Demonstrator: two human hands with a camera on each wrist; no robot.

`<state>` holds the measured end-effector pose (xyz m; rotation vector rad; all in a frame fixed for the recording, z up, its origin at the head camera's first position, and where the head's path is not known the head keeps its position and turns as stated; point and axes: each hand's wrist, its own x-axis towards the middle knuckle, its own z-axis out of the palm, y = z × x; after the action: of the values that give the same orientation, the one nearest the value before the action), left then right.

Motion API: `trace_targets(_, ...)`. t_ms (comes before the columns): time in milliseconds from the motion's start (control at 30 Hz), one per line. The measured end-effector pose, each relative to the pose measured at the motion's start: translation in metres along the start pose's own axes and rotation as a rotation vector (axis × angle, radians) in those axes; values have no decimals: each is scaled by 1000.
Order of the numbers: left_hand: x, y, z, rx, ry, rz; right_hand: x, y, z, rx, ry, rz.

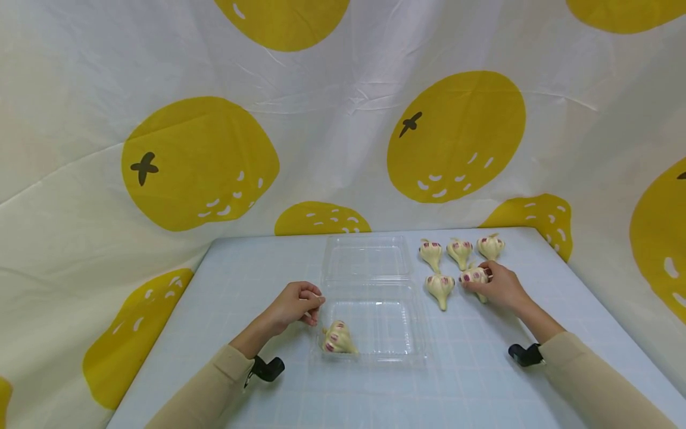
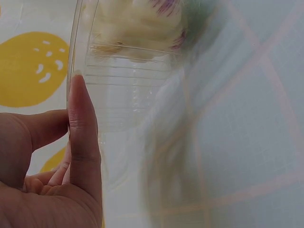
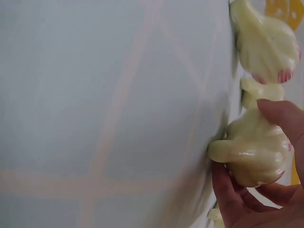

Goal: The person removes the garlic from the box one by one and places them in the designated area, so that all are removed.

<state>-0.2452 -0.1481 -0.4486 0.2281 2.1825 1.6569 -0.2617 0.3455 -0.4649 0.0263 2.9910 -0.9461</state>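
Note:
A clear plastic clamshell container [image 1: 375, 359] lies on the table with its lid [image 1: 367, 257] folded back. One garlic bulb [image 1: 337, 338] sits in its front left corner. My left hand [image 1: 296, 305] pinches the container's left rim between thumb and forefinger, and the left wrist view shows the thumb and finger [image 2: 83, 128] at that wall. To the right, my right hand [image 1: 504, 287] grips a second garlic bulb [image 3: 256, 149], pale with purple patches, thumb on one side and fingers on the other. Its stem points toward the wrist camera's table side.
Several more garlic bulbs stand around the right hand: a lone bulb [image 1: 440, 290] just left of it and a back row, ending in a bulb [image 1: 490, 246] at the right. A lemon-printed cloth [image 1: 332, 149] hangs behind the table [image 1: 257, 262].

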Motion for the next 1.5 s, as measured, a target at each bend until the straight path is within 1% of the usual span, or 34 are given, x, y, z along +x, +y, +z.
trace_targets(167,-1,1,0,4,2,2,0,-2,2,10,-30,33)
trace_targets(467,0,0,1,7,3,0,-2,-6,2,21,-55,73)
trace_targets(833,0,1,0,-13,-1,1,-8,-5,-5,15,-85,60)
trace_targets(1000,0,1,0,-21,-5,0,-17,-7,-14,7,-71,30)
trace_targets(1167,0,2,1,-15,1,-5,-25,-15,-26,-11,-40,-6)
trace_targets(1333,0,2,1,-14,6,-10,-32,-28,-33,-15,-13,-68)
trace_targets(1500,1,1,0,-19,2,-13,-38,-45,-34,10,4,-139)
